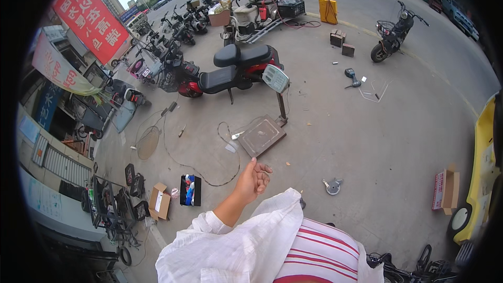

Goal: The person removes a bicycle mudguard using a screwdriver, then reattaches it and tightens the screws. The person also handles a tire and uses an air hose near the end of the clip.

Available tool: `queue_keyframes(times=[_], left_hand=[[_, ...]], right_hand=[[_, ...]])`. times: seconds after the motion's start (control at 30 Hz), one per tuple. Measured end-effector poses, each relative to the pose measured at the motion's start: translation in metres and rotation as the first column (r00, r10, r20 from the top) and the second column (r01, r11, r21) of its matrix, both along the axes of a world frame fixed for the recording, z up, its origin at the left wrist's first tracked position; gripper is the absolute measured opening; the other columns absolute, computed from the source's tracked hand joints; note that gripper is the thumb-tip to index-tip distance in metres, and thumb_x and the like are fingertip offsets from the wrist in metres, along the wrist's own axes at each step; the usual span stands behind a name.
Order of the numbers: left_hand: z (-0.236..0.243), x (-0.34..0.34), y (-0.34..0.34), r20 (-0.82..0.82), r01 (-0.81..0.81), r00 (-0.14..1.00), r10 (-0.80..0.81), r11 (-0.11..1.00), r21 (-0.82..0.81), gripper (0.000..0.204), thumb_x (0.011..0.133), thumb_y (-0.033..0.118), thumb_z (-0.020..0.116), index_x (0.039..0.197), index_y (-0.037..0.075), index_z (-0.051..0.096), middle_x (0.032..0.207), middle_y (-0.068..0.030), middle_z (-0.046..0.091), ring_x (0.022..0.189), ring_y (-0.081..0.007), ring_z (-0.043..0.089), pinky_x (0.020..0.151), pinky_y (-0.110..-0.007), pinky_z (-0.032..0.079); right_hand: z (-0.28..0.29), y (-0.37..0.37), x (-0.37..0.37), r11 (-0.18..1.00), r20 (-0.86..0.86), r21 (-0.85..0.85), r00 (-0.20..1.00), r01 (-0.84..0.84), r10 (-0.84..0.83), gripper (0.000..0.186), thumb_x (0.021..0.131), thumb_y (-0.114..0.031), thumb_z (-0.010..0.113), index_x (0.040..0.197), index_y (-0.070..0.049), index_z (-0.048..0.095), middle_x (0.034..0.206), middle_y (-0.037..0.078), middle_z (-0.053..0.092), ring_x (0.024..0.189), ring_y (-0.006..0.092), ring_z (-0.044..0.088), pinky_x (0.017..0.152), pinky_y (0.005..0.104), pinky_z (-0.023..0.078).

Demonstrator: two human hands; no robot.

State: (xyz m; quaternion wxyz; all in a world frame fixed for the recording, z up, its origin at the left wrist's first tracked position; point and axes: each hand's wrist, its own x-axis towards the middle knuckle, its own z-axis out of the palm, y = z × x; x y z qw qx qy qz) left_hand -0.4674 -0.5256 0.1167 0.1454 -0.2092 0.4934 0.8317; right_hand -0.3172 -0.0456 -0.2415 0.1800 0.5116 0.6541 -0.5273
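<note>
My left hand [252, 181] reaches out from a white sleeve, thumb raised and fingers loosely bent with gaps between them. Nothing is in it. In the picture it lies just below the near corner of a brown platform scale [262, 137], and I cannot tell whether it touches. The scale's pale grey display head [275, 79] stands on a dark post at the far right corner. A dark cord [201, 177] loops over the ground to the left of the scale. My right hand is out of view.
A red and black electric scooter [220, 78] stands behind the scale. A cordless drill [351, 78] lies farther right, a round grey metal part [332, 185] nearer. Left are a black tray [198, 199] of bottles and an open carton [159, 202]; a yellow vehicle [481, 168] borders the right.
</note>
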Motion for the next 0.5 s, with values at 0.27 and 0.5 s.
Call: queue_keyframes(times=[0.27,0.5], left_hand=[[-0.209,-0.031,-0.012,0.361,0.477,0.879,-0.313,0.61,-0.633,0.041,0.099,0.034,0.048,0.118,0.001,0.063,0.103,-0.0152,0.069,0.083,-0.0214,0.066,0.074,-0.034,0.053],[-0.22,-0.166,0.12,0.398,0.544,0.839,-0.371,0.573,-0.613,0.041,0.099,0.034,0.049,0.119,0.001,0.063,0.104,-0.0155,0.069,0.085,-0.0225,0.066,0.076,-0.035,0.053]], right_hand=[[0.016,0.061,-0.15,0.998,0.003,-0.047,1.0,0.029,-0.029,0.039,0.091,-0.026,0.062,0.115,0.005,0.061,0.087,0.013,0.063,0.073,0.023,0.059,0.063,0.0352,0.049],[0.017,0.201,-0.282,0.987,0.049,-0.058,0.988,0.147,-0.145,0.034,0.095,-0.019,0.058,0.12,0.004,0.058,0.083,0.008,0.062,0.065,0.0168,0.057,0.057,0.0321,0.048]])
